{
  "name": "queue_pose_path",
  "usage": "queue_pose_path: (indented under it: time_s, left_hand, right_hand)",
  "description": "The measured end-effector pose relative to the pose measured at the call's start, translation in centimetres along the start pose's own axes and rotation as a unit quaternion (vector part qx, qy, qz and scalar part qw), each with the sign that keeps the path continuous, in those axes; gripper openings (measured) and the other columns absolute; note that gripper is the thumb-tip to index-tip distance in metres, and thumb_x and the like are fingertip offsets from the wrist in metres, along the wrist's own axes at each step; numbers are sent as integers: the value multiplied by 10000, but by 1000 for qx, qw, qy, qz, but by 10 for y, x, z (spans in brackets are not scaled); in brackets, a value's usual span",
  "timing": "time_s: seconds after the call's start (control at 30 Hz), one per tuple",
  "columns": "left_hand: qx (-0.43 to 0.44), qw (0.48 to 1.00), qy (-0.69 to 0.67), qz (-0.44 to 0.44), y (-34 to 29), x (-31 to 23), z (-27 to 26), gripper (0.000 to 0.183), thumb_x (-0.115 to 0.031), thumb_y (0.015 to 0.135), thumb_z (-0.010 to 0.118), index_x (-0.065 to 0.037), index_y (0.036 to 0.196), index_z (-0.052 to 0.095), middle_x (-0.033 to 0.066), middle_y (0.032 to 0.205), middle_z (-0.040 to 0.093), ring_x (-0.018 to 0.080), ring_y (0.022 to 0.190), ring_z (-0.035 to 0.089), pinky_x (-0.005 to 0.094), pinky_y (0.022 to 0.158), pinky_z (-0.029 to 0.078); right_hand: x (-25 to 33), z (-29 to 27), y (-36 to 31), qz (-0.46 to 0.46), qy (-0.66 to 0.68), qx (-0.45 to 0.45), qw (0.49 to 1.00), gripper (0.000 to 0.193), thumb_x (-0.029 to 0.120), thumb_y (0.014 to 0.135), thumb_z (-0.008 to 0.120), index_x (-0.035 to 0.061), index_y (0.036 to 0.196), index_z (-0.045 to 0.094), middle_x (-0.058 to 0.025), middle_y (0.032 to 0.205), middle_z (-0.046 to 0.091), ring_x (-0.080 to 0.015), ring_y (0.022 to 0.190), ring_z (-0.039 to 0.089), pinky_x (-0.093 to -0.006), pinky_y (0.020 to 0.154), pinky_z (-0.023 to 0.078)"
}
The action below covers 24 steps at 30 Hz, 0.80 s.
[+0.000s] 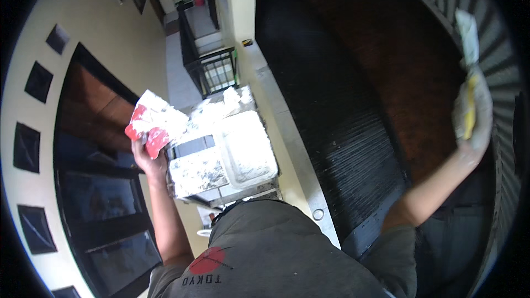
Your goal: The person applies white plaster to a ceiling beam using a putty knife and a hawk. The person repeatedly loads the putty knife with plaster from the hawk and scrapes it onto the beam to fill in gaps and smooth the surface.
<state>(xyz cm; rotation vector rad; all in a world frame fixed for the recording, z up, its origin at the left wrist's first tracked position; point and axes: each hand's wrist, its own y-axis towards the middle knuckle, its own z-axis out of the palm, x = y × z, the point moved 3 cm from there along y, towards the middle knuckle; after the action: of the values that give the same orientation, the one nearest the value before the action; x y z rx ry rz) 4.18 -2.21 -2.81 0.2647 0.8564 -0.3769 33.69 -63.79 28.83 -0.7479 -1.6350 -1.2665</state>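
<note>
My left hand (149, 152) is closed on the lower edge of a flat, red and white piece (157, 124) smeared with white paste; its exact kind is unclear. It is held beside the left edge of a small paste-spattered stand. Far to the right, my right arm is raised and stretched out. My right hand (477, 118), coated with pale residue, is closed round the yellow handle of a scraper (470, 105). The scraper's pale, whitish end (468, 36) points up, close to the corrugated wall. On the stand in front of me sits a white rectangular tub (248, 179).
White lumps (232, 99) lie at the stand's (207, 194) far end. Beyond it is a black metal railing (218, 72). Dark corrugated roofing (331, 116) slopes away on the right, past a low ledge. A ribbed wall (491, 27) rises at far right; a dark-framed door (102, 187) is left.
</note>
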Motion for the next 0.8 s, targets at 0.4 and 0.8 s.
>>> queue_pose_path:
  time_s: [0.4, 0.8]
  left_hand:
    - [79, 997, 26, -4, -24, -27, 61, 567, -106, 915, 572, 17, 1456, 459, 113, 1380, 583, 236, 1256, 597, 386, 1100, 464]
    - [161, 964, 125, 171, -50, -42, 112, 548, -64, 916, 541, 39, 1445, 441, 115, 1355, 587, 201, 1254, 552, 358, 1098, 386]
  right_hand:
    - [-266, 175, -141, 337, 122, -25, 933, 210, 170, 1055, 570, 37, 1205, 632, -24, 688, 583, -76, 443, 481, -226, 380, 379]
    - [-95, 310, -141, 271, 257, 190, 908, 394, 151, 1028, 540, -116, 1317, 534, -176, 709, 649, -112, 372, 468, -251, 347, 366]
